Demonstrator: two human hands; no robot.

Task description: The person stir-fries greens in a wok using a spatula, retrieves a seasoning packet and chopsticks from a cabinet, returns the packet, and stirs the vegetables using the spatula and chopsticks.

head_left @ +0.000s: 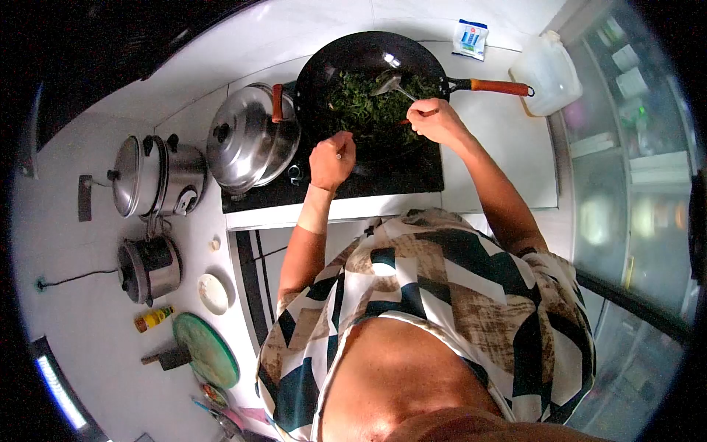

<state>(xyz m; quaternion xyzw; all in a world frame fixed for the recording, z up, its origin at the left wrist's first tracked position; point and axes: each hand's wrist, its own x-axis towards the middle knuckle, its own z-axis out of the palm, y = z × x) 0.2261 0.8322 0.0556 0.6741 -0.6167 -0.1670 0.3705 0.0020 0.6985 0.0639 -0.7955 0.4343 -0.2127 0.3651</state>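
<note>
A black wok (pixel 313 74) stands on the dark cooktop (pixel 412 173), with chopped leafy greens (pixel 361 103) inside. My right hand (pixel 436 121) is closed at the wok's right side around the handle of a metal spatula (pixel 387 82). The spatula's shiny head rests among the greens, and reddish-brown bits of handle show by my fingers. My left hand (pixel 333 160) is a fist at the wok's front left edge. A small round end pokes out of it; what it belongs to is hidden. The wok's long wooden handle (pixel 501 87) points right, touched by neither hand.
Left of the wok sits a lidded steel pot (pixel 250 140). Farther left are a steel cooker (pixel 180 173), another pot (pixel 151 269), a white dish (pixel 214 294) and a green-rimmed round board (pixel 210 350). A plastic jug (pixel 549 74) and a small packet (pixel 470 40) stand behind, right.
</note>
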